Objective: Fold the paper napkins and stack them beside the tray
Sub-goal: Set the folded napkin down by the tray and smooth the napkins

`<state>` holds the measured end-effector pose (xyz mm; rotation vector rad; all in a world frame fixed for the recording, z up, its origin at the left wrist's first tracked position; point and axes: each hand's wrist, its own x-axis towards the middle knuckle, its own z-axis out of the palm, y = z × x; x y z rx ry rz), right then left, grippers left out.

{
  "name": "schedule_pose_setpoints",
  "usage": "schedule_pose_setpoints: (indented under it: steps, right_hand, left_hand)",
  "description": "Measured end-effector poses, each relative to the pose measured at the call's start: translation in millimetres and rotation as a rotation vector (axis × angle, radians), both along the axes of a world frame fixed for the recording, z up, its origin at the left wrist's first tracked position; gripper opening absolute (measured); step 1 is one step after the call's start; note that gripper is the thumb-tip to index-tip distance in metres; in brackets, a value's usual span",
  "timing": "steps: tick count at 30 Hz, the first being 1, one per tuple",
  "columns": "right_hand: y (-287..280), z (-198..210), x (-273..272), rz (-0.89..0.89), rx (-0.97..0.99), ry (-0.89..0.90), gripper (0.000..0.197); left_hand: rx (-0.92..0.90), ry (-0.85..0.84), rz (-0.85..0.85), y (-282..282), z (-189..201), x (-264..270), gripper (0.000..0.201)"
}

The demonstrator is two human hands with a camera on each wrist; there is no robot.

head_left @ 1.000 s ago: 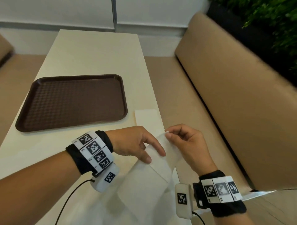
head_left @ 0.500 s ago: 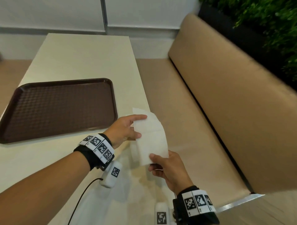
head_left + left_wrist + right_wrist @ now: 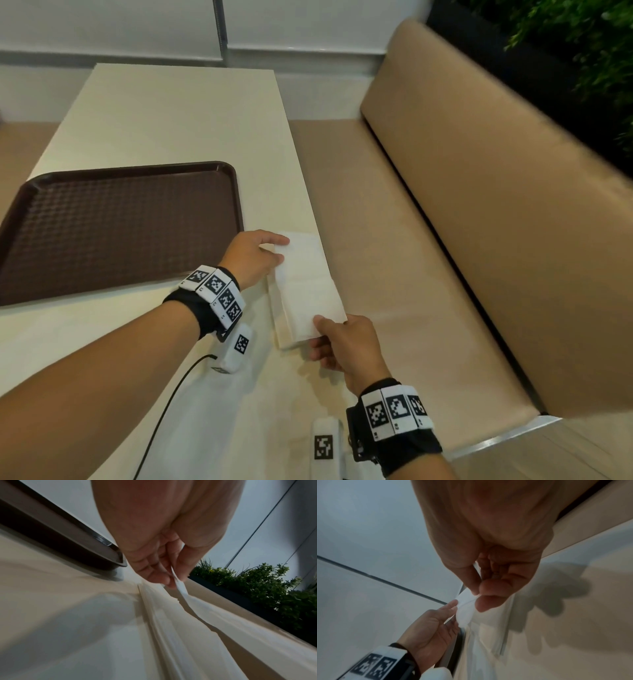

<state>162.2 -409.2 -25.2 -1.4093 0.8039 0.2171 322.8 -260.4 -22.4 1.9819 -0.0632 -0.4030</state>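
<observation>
Head view: I see the folded napkin point(image 3: 306, 291) held at both ends just above the table point(image 3: 178, 130), near its right edge and just right of the brown tray point(image 3: 116, 229). The left hand point(image 3: 251, 258) pinches the far end, thumb on top; the right hand point(image 3: 342, 342) pinches the near corner, thumb on top. Beneath the held napkin I can make out a pale layer that looks like more napkins lying flat on the table; I cannot tell how many.

Left wrist view adds what the head view hides: the left fingers point(image 3: 154, 574) are curled narrow, thumb and fingertips closed on a thin white edge of paper, with a gap of air between that edge and the layered napkin stack point(image 3: 171, 628) below. The tray rim point(image 3: 102, 555) shows just beside the hand.

Right wrist view: right thumb and forefinger point(image 3: 488, 604) pinch the paper's corner; other fingers tucked into the palm. It also shows the left hand from below and hand shadows on the table.

Surface and room: cream tabletop, tan padded bench point(image 3: 479, 205) to the right, green planter point(image 3: 582, 51) behind it, pale wall panels ahead.
</observation>
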Motion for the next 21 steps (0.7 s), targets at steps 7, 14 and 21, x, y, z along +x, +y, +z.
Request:
schedule_pose_setpoints:
  steps: [7,14,21]
  right_hand:
    - [5.1,-2.8,5.7,0.034,-0.058,0.05,0.022]
    - [8.8,-9.8,9.1,0.044,-0.109,0.09,0.018]
    - [10.0,-15.6,10.7,0.039,-0.124,0.11,0.021]
  left_hand:
    - [0.14,-0.108,-0.018,6.6,-9.7,3.9,0.032]
    - [0.236,-0.184,-0.085,4.4,-19.1,3.5,0.034]
    - [0.317,-0.203,-0.131,4.2,-28.9,4.9,0.035]
